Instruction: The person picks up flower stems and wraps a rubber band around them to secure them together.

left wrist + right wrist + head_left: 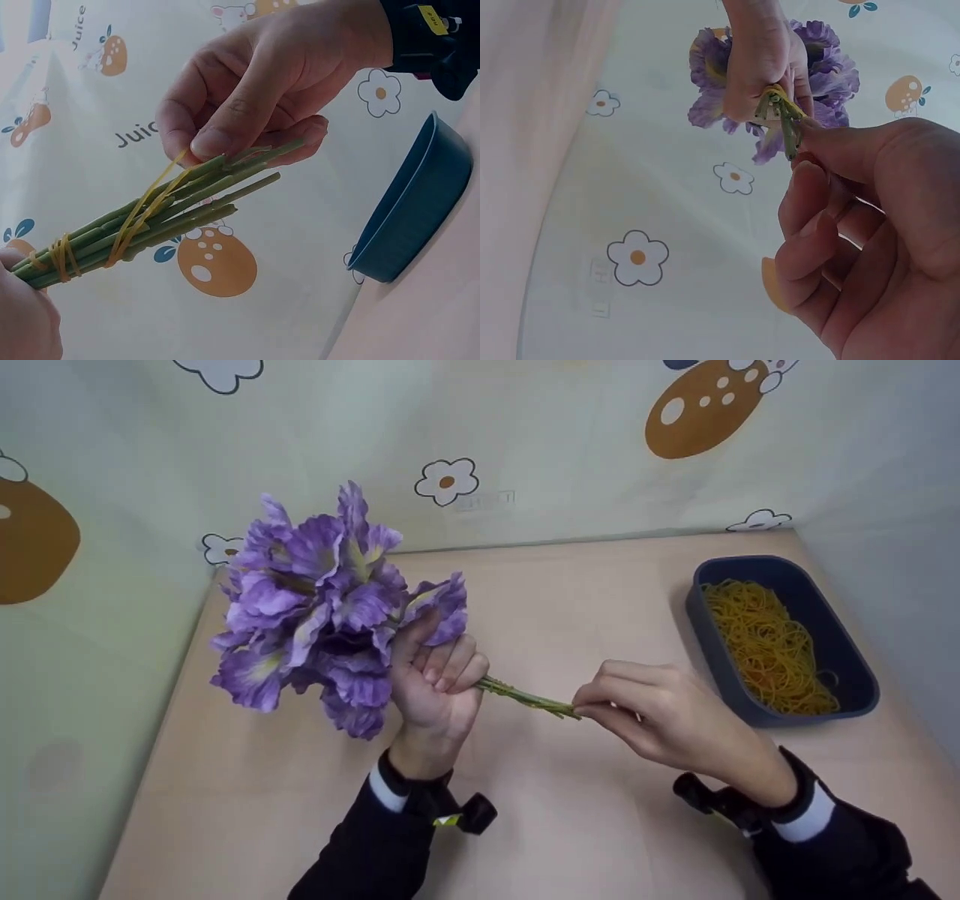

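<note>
A bunch of purple artificial flowers (pixel 322 607) is held up above the table, blooms to the left and bare green stems (pixel 525 695) to the right. My left hand (pixel 442 682) grips the stems just below the blooms. At the cut ends, my right hand (pixel 660 712) pinches a yellow rubber band (pixel 161 187) between thumb and forefinger. In the left wrist view that band is stretched from around the stems up to the right fingertips. More yellow bands (pixel 61 256) are wound round the stems close to my left hand.
A dark blue box (pixel 855 660) stands at the table's right side, with a heap of yellow rubber bands (pixel 765 652) inside. The pale table (pixel 555 825) meets a wall cloth (pixel 555 450) printed with flowers and fruit.
</note>
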